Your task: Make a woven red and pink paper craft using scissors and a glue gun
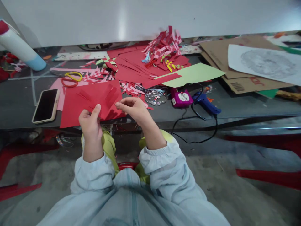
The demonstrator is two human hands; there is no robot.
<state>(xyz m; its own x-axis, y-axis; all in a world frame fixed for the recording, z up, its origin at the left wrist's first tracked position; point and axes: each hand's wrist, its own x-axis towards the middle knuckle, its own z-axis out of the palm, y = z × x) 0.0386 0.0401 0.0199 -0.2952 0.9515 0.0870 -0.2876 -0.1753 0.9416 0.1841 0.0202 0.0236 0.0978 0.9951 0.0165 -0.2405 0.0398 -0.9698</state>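
My left hand (pixel 91 121) is closed, its thumb pressing on a bunch of red paper strips (pixel 107 98) that fan out above the fingers. The strips look alike in colour to the red paper sheet (pixel 71 105) beneath them, so their edges are hard to trace. To their right, my right hand (pixel 134 108) has thumb and forefinger pinched together close to the strips. What sits between those fingertips, if anything, is too small to make out. Both hands hover over the sheet near the table's front edge.
A phone (pixel 45 105) and scissors (pixel 72 78) lie to the left, near a white-and-blue bottle (pixel 25 48). Woven pink-and-red paper pieces (pixel 164 47) are heaped behind. Rightward are a dish of beads (pixel 155 96), a purple box (pixel 181 98), a corded blue glue gun (pixel 207 103) and cardboard (pixel 211 47).
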